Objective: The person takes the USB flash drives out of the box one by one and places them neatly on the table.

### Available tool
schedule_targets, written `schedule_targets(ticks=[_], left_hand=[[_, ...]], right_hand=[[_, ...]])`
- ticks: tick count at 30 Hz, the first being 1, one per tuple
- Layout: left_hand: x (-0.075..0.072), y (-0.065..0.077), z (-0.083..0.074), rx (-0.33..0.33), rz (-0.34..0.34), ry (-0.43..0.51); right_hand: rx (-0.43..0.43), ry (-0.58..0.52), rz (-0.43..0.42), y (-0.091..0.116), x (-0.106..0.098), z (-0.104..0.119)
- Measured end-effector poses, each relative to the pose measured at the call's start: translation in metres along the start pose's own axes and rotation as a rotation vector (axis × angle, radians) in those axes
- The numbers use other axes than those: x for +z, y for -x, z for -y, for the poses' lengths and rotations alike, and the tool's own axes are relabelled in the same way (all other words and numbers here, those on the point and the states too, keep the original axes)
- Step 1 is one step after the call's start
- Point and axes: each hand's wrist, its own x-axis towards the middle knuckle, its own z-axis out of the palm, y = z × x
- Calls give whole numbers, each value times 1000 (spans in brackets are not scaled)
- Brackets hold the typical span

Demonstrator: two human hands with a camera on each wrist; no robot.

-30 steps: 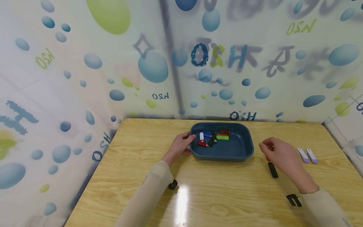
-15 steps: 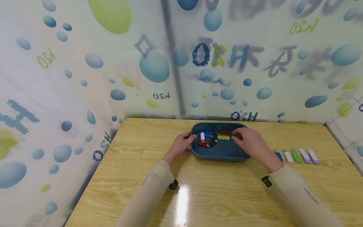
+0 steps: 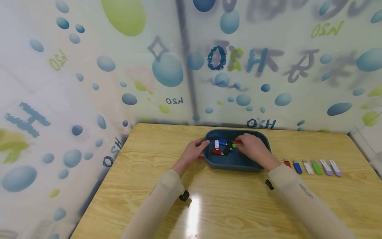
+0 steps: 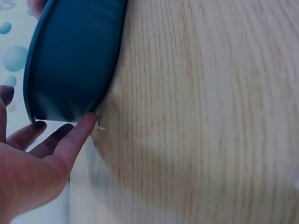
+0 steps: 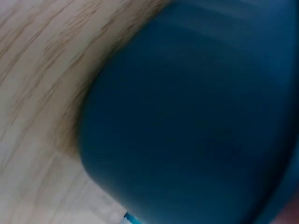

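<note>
In the head view a dark blue plastic basin (image 3: 235, 164) holds several USB sticks, among them a white one (image 3: 216, 144), a blue one (image 3: 222, 142), a dark red one (image 3: 218, 152) and black ones. My left hand (image 3: 192, 153) grips the basin's left end, thumb over the rim, fingers against the outer wall. Inside the basin, my right hand (image 3: 253, 148) has its fingers at a green USB stick (image 3: 235, 145) and a red one beside it. Its fingertips are partly hidden, so a pinch cannot be made out. The right wrist view shows the basin's blurred outer wall (image 5: 177, 116).
A row of USB sticks lies right of the basin: red (image 3: 287, 163), blue (image 3: 297, 167), white (image 3: 308, 167), green (image 3: 317, 167) and two white-and-purple ones (image 3: 326, 167). The wooden table (image 3: 226, 202) meets a patterned backdrop (image 3: 197, 99) at its far edge.
My right hand has moved left from beside the row into the basin, onto the green and red sticks. A black stick below the row is now out of sight. The left hand stays put.
</note>
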Motion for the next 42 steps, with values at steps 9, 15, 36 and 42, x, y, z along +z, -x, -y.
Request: schedule_targets(ticks=[9,15,36,42], left_hand=[[3,4,4,-30,-8,97],[4,2,4,-42,-4,136],[-1,5,5,-44,3,155],[0,5,5,-42,1,159]], right_hand=[[27,56,43,-5,8,-1],[39,82,58,-7,7,-1],[113,-51,136,-1,4,-6],[115,-107,30,20,-10,-9]])
